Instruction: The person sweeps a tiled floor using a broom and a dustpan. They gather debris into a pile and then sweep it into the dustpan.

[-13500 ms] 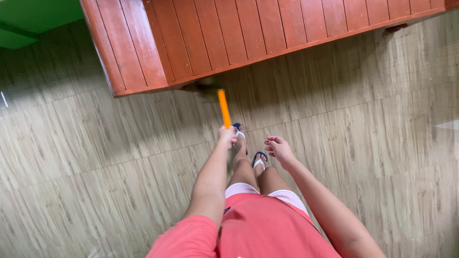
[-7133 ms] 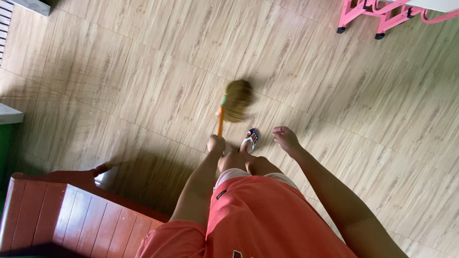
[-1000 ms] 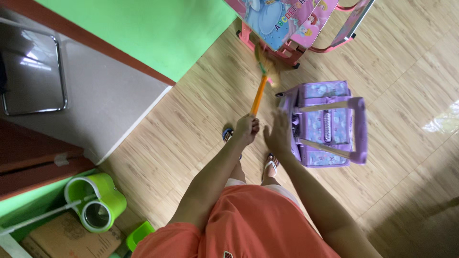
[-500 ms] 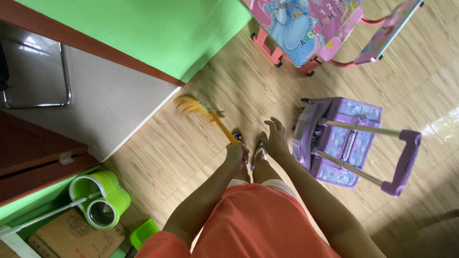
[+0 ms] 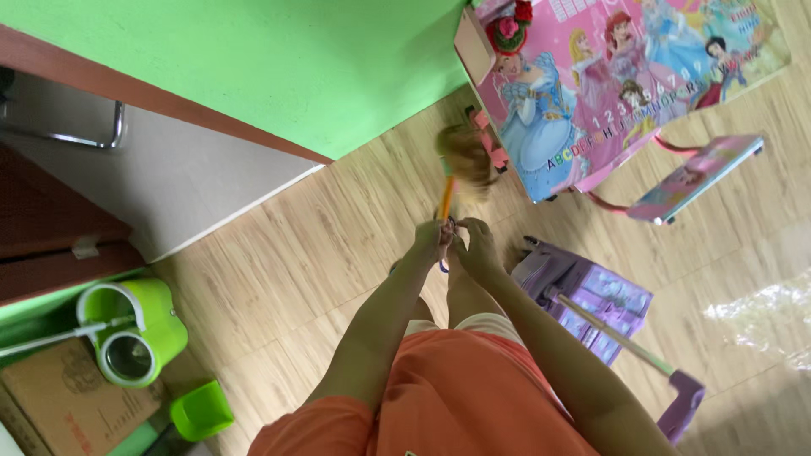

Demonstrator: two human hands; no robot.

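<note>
Broom [image 5: 456, 169] with an orange handle is in both my hands, and its straw head, blurred, is just ahead of them, down on the wooden floor [image 5: 279, 245] close to the leg of a pink child's table [image 5: 625, 76]. My left hand [image 5: 428, 241] is closed around the top end of the handle. My right hand [image 5: 475, 247] touches it from the other side, with the fingers curled onto the same end; a small loop hangs there between the two hands. To the right of my right hand stands a purple rolling bag [image 5: 583, 291], near to it, with its pull handle stretched out toward me. Beyond the bag there is a small pink chair [image 5: 697, 173]. Far to the left of my left hand I see a green mop bucket [image 5: 131, 329] beside a cardboard box [image 5: 59, 397]. A green wall [image 5: 253, 59] is ahead on the left.
</note>
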